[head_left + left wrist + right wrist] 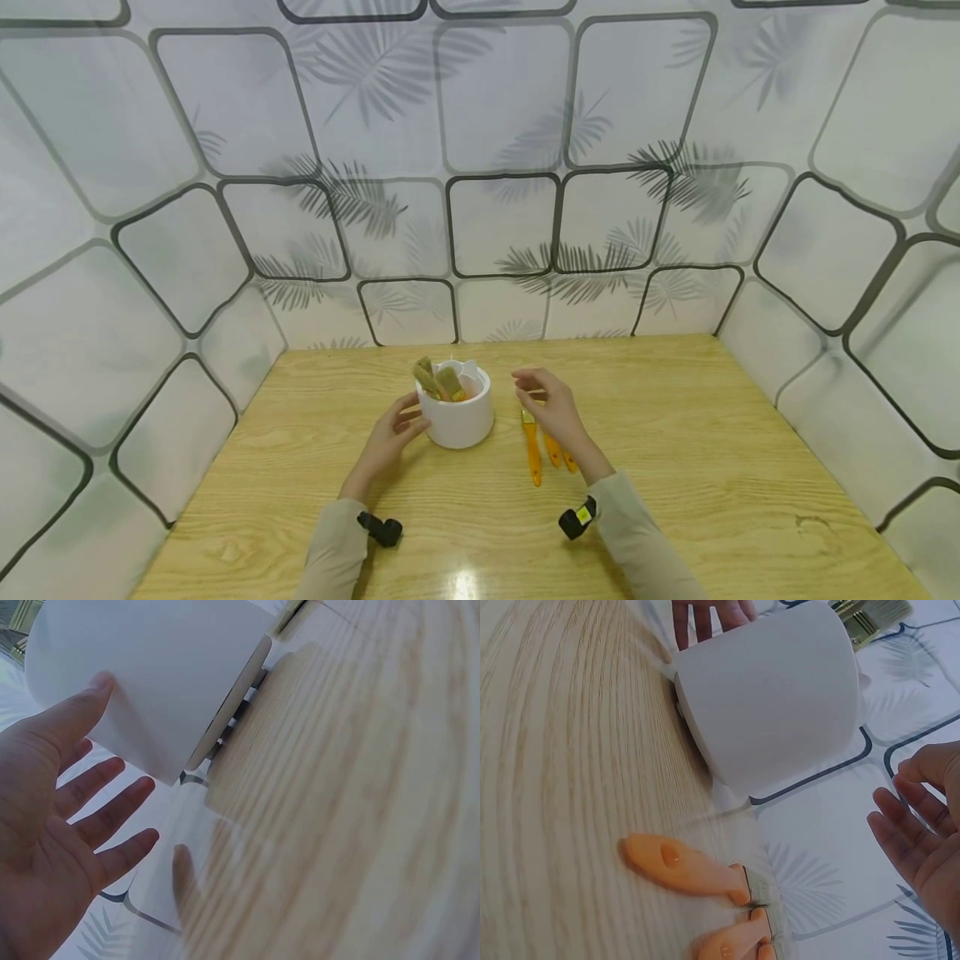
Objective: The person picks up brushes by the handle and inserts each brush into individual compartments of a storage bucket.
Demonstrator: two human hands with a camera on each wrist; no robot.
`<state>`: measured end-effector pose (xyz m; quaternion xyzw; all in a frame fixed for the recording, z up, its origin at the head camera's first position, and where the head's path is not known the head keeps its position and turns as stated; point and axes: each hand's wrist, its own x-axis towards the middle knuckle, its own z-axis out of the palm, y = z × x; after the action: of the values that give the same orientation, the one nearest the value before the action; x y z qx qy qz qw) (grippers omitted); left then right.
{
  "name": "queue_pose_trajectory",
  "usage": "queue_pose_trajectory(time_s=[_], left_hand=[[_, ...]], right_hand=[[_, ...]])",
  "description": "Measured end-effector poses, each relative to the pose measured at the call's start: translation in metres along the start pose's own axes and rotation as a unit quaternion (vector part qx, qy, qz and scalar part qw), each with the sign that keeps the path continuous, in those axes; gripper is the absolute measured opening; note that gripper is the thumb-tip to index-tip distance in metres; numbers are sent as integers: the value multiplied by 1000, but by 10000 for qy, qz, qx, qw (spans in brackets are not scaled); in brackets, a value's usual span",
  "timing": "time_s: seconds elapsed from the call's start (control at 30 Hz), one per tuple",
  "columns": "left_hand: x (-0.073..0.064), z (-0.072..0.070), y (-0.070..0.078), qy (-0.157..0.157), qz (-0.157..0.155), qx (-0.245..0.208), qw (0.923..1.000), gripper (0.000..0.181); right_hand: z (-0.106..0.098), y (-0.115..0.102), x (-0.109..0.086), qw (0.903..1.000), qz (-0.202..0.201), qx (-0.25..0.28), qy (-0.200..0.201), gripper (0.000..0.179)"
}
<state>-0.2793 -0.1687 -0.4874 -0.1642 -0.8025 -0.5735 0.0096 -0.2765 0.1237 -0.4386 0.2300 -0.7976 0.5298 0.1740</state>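
Note:
A white round pot [456, 421] stands on the table with several paintbrushes [448, 383] in it, bristles upward. My left hand [392, 433] is at the pot's left side, its fingers spread and its thumb [90, 705] against or very close to the white wall. To the right, my right hand [553, 407] hovers with fingers loosely bent and nothing between them. Below and beside it lie orange-handled paintbrushes [532, 450], partly covered by that hand in the head view. In the right wrist view, one orange handle [679, 864] lies nearest the pot.
The wooden table [690, 500] ends at a patterned wall covering [502, 308] behind and on both sides. Inside the pot, whitish pieces [471, 371] show behind the brushes; their kind is unclear.

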Motion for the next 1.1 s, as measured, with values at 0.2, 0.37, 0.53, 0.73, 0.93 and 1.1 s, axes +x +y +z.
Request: queue_pose_trajectory(time_s=[0.2,0.37,0.53,0.73,0.93,1.1], left_hand=[[-1,0,1,40,15,25,10000,53],[-2,-1,3,43,1,120,9999,52],[-2,0,0,103,135,161,9997,51],[5,2,-23,206,103,207,9995,54],[9,2,-32,135,25,134,9998,61],[8,1,-32,44,-20,59,10000,61]], right_hand=[[-3,3,-2,9999,124,26,78,25],[-6,5,-4,9997,215,-11,111,25],[-9,8,-5,9996,221,-41,175,25],[-12,13,-7,9995,246,-49,199,24],[-15,15,-8,9994,283,14,215,25],[-14,24,-9,9989,336,-114,296,24]])
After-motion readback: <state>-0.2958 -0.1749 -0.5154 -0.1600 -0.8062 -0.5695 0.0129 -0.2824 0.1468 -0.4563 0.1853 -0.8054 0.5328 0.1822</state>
